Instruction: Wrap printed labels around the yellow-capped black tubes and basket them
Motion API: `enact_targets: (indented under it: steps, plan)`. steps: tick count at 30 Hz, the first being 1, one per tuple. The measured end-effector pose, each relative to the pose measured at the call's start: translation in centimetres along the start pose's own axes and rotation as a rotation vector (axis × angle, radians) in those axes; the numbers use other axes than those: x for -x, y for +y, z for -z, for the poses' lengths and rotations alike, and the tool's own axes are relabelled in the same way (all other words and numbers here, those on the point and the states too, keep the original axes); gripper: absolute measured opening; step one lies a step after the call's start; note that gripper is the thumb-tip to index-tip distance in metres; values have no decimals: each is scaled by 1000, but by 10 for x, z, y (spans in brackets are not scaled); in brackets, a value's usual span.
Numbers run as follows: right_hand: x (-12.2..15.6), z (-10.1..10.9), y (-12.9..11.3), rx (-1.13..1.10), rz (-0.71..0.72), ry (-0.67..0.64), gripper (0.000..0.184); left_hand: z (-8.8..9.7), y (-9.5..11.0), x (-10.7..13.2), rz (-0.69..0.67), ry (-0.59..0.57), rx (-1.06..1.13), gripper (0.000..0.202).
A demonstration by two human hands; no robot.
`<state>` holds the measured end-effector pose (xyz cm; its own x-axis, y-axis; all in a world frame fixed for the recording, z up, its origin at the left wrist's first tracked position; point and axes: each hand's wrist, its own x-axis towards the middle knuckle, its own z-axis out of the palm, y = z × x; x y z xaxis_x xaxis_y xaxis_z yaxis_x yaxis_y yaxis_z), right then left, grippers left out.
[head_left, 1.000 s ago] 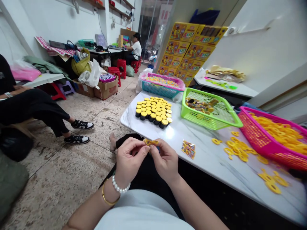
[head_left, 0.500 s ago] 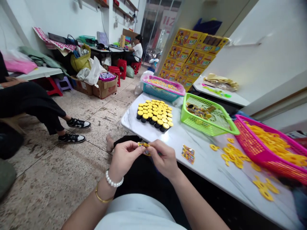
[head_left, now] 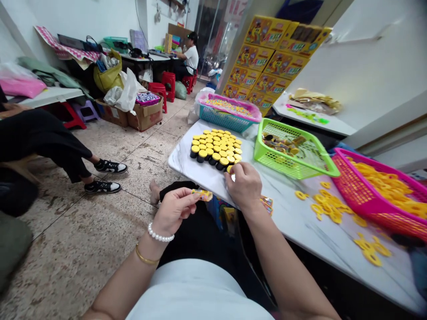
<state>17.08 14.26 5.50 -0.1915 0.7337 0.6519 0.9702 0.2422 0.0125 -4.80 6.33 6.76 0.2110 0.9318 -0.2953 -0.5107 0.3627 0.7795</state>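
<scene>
- Table [head_left: 300, 218], white and marble-patterned, bears black, yellow-capped cylindrical jars [head_left: 215, 145] standing tightly grouped!
- Right hand [head_left: 245, 184] is at their near corner, fingers bent together by a cap; whether they grip, one cannot tell.
- Left hand [head_left: 175, 208] pinches, thumb and fingers clamped on a yellow printed tube [head_left: 203, 195], beside the table's near edge!

The surface [head_left: 182, 156] is smooth and shiny, like white stone. The little printed tube [head_left: 203, 195] looks glossy. The yellow lids [head_left: 216, 142] and green basket [head_left: 290, 167] look like smooth plastic. The floor [head_left: 96, 242] looks rough and stony.
</scene>
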Motion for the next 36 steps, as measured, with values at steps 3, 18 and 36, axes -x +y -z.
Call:
enact_targets:
  steps: [3, 18, 36]
  plan:
    - [1, 5, -1, -215, -116, 17, 17, -1, 0, -1, -4, 25, 38, 41]
    - [35, 78, -60, -1535, -757, -222, 26, -4, -5, -1, 145, -126, 301, 39]
    - [49, 90, -73, -1147, -387, -208, 23, -11, -6, 7, -11, -50, 218, 41]
